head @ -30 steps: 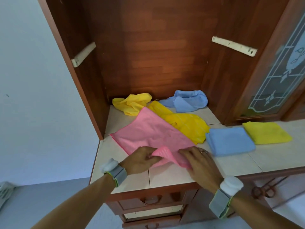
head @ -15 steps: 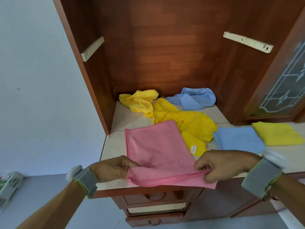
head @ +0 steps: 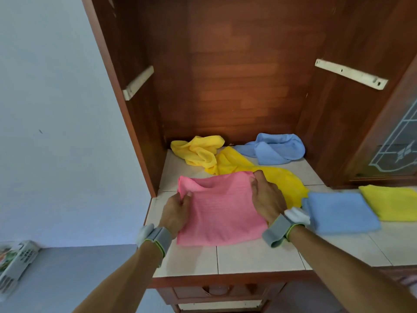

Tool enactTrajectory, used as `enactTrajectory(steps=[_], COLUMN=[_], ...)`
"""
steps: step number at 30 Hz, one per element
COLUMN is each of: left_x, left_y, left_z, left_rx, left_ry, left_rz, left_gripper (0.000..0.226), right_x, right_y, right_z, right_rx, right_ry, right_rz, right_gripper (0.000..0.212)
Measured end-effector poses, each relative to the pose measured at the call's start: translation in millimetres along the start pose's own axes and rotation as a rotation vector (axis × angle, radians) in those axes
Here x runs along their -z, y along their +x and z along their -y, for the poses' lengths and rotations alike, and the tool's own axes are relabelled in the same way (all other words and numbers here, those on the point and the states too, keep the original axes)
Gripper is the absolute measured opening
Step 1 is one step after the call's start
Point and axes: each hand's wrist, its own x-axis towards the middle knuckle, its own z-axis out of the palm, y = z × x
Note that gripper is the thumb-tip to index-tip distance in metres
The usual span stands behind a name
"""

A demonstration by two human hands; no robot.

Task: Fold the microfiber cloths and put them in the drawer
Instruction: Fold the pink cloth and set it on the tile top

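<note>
Left hand [head: 177,212] and right hand [head: 266,197] pinch the pink microfiber cloth's [head: 221,213] far corners. The cloth lies doubled on the tiled counter [head: 255,256].

Folded pink cloth [head: 221,213] lies flat before crumpled yellow cloths [head: 198,152] and blue cloth [head: 277,149].

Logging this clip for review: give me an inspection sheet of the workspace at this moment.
Surface: tiled counter in a wooden cabinet niche.
Job's things: pink cloth folded over on the counter; folded blue cloth and folded yellow cloth at right; crumpled yellow cloth, spread yellow cloth and crumpled blue cloth behind; drawer below.
Clutter: nothing seen.
Hands: left hand and right hand each pinch the pink cloth's far edge.
Cables: nothing seen.
Surroundings: white basket on the floor at left; glass cabinet door at right.
</note>
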Motion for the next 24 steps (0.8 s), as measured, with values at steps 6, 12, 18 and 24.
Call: enactTrajectory(steps=[6, 12, 18, 24], left_x=[-4, -11, -11, -55], left_y=[13, 10, 1, -10], left_z=[22, 29, 15, 8], left_rx=[0.032, 0.028, -0.137, -0.545], left_ry=[0.472, 0.676, 0.806, 0.854], left_rz=[-0.090, -0.060, -0.177, 0.104], left_gripper=[0.050, 0.043, 0.047, 0.068], right_x=[-20, -33, -45, -69], right_y=[28, 28, 27, -16], right_z=[6, 1, 0, 0], right_rx=[-0.174, -0.164, -0.011, 0.424], right_ry=[-0.178, -0.274, -0.435, -0.386], right_rz=[0.159, 0.229, -0.015, 0.180], right_gripper=[0.032, 0.033, 0.043, 0.052])
